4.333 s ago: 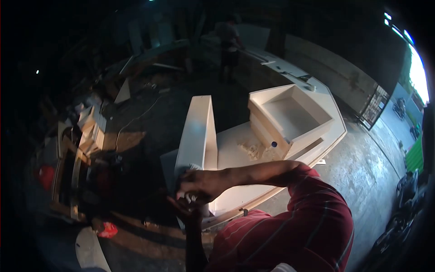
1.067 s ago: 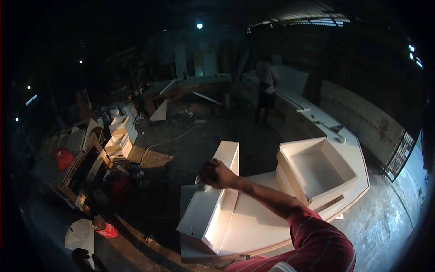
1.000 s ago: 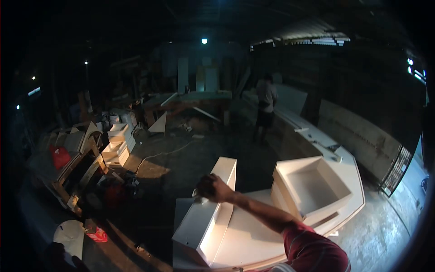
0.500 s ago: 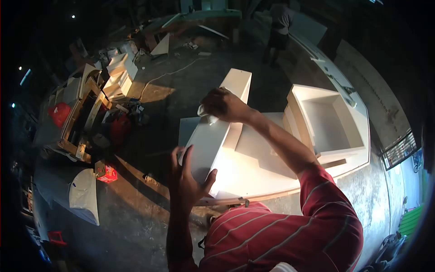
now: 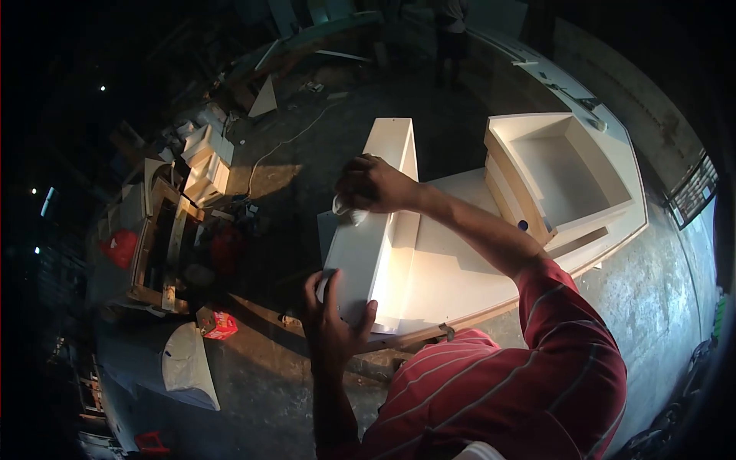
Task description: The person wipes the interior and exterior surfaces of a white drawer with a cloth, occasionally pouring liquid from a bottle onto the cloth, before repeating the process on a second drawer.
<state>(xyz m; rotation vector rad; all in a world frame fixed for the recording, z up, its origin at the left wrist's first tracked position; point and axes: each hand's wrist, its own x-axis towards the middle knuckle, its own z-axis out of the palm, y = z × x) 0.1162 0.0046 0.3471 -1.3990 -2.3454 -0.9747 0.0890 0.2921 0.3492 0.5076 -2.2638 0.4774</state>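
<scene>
A long, narrow white drawer box (image 5: 356, 249) stands on edge on a large white panel (image 5: 452, 268), its open side facing right. Closed around a bunched white cloth (image 5: 351, 212), my right hand (image 5: 376, 184) presses on the box's upper long face, about midway along. My left hand (image 5: 337, 318) is at the box's near end, fingers spread, fingertips by the left edge and thumb by the right edge. To the right, a second white drawer box (image 5: 563, 165) with a pale wood front lies on the panel, open side up.
A clamp-like piece (image 5: 447, 331) sits at the panel's near edge. On the left floor are a wooden frame (image 5: 172, 261), a red bag (image 5: 120, 249), a red carton (image 5: 218, 324) and a curved white panel (image 5: 192, 368). Another person (image 5: 451, 38) stands far back.
The view has shifted, so the floor items sit further right. My left hand has come closer against the box's near end. My right hand stays on the box with the cloth.
</scene>
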